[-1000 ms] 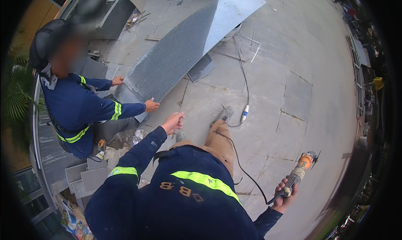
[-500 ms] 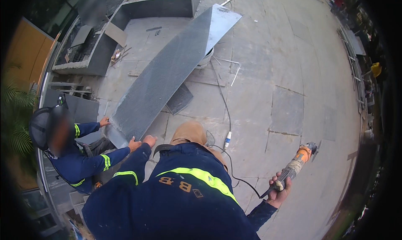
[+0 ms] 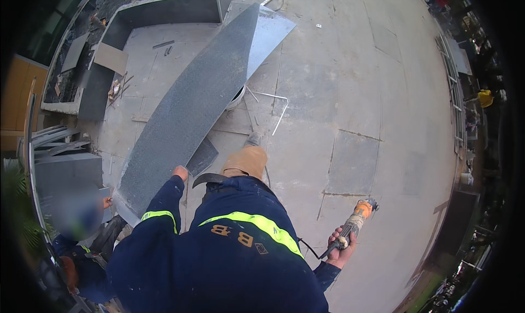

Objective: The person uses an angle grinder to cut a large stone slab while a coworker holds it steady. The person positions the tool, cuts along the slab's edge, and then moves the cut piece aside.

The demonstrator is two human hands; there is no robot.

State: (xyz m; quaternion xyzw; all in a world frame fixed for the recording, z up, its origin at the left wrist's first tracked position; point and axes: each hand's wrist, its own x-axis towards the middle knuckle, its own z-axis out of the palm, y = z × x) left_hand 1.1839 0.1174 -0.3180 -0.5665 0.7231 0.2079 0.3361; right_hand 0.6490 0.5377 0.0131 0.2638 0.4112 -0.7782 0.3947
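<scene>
My right hand (image 3: 342, 247) is wrapped round the body of an angle grinder (image 3: 354, 225), orange and grey with a black cord at its rear. The grinder is held out to the right above the paving. My left hand (image 3: 180, 172) is closed, right by the near edge of a long grey stone slab (image 3: 191, 94); the fingers' undersides are hidden, so whether they grip the edge I cannot tell. A white bucket (image 3: 237, 98) sits under the slab's far part. At its near left end, a co-worker's hand (image 3: 107, 202) is beside the corner.
The co-worker (image 3: 82, 258) crouches at lower left. A dark offcut (image 3: 202, 156) lies under the slab. White bent rod (image 3: 281, 116) rests on the paving (image 3: 328, 83). Beyond the slab stands a low dark stone wall (image 3: 169, 12); stacked panels (image 3: 65, 173) are at left.
My left hand has moved away from the co-worker's hand, up along the slab edge. The grinder has swung left and nearer to me. My view has shifted right; the co-worker appears lower.
</scene>
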